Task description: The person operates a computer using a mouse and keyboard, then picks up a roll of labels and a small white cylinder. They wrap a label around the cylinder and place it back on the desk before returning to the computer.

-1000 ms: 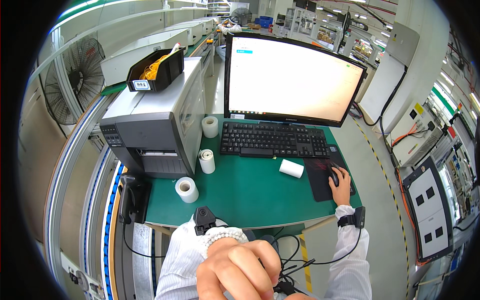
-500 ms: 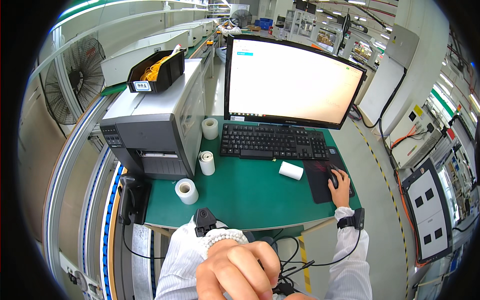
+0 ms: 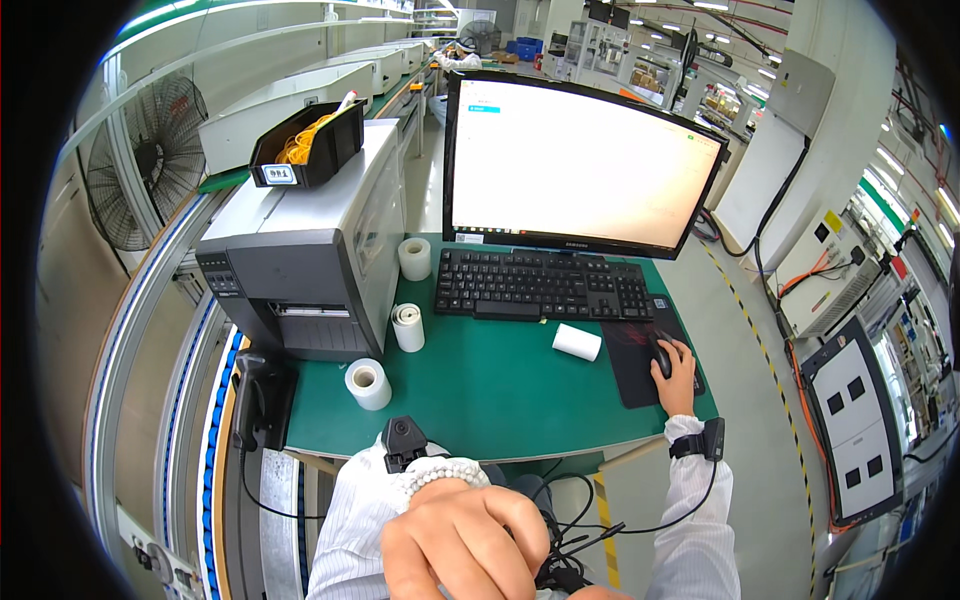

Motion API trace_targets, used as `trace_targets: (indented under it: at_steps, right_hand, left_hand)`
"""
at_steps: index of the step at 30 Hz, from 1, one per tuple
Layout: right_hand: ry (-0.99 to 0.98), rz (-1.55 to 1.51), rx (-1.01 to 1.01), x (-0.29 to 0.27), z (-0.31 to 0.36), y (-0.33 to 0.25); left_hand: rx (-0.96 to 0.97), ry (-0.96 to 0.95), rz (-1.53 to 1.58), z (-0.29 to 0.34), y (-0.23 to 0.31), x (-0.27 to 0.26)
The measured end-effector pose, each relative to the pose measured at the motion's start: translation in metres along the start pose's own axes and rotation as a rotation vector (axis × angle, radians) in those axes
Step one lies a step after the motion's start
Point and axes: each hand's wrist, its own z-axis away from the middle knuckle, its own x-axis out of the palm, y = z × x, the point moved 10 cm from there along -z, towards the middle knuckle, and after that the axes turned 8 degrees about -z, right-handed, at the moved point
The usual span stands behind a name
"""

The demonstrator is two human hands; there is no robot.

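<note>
My right hand (image 3: 680, 376) rests over a black computer mouse (image 3: 661, 352), fingers wrapped round it, on a black mouse pad (image 3: 630, 372) at the table's right side. Close to the camera at the bottom, my left hand (image 3: 465, 545) is raised with its fingers curled in. Its fingertips and palm are hidden, so anything held there cannot be seen. A white beaded bracelet (image 3: 440, 476) circles that wrist. Beyond the hands are a black keyboard (image 3: 540, 285) and a lit monitor (image 3: 580, 170) with a mostly white screen.
White rolls, one lying on its side (image 3: 577, 342), are on the green table (image 3: 480, 390). A label printer (image 3: 300, 250) carries a black bin (image 3: 310, 147) of yellow bands. A handheld scanner (image 3: 258, 400) stands at the left edge; cables (image 3: 570, 510) hang below the front edge.
The view has shifted slightly. My left hand has turned a little and its curled fingers sit lower in the picture. My right hand stays on the mouse.
</note>
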Motion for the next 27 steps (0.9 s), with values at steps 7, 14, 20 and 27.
trace_targets:
  at_steps: [7,14,20,27]
  right_hand:
    - [0.018,-0.003,0.002,-0.006,0.000,0.005]
    - [0.016,-0.006,-0.018,-0.002,-0.001,0.005]
    - [0.029,-0.012,-0.005,-0.007,0.000,0.011]
    - [-0.001,-0.034,0.003,-0.002,-0.001,0.009]
  left_hand:
    - [-0.046,-0.225,0.134,0.021,-0.014,0.006]
    - [-0.573,0.261,-0.096,0.048,-0.123,-0.035]
    - [-1.040,0.594,-0.554,0.188,-0.204,-0.119]
    - [-1.175,0.400,-1.211,0.260,-0.198,-0.159]
